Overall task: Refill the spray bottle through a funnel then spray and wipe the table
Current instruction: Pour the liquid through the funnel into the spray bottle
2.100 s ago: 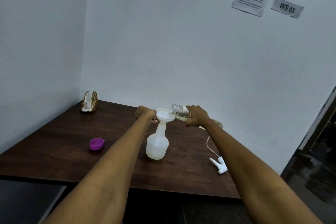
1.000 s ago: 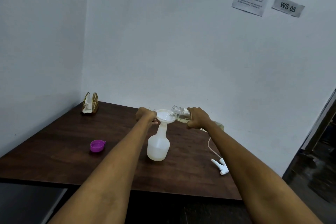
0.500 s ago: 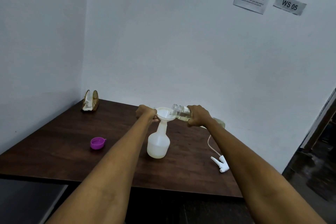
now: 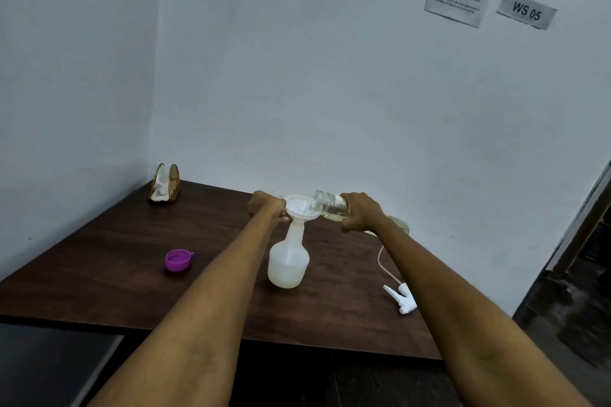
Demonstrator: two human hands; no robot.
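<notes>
Near the table's [image 4: 99,274] back edge, our left hand [image 4: 266,206] grips the funnel's [image 4: 299,206] rim, steadying it in the spray bottle's [image 4: 288,266] neck. Our right hand [image 4: 362,211] grips a tilted clear bottle [image 4: 329,205], mouth over the funnel for pouring. The trigger head [image 4: 401,297] lies toward the right edge, off for refilling.

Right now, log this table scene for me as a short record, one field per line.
stage: refilling, pour under way
left hand: holds the funnel's rim
funnel: white, seated in the spray bottle's neck
spray bottle: translucent white, upright on the table, head off
right hand: grips the clear bottle
clear bottle: tipped, mouth over the funnel, pale liquid inside
trigger sprayer head: lying on the table to the right, tube attached
purple cap: on the table, left
napkin holder: far left corner
</notes>
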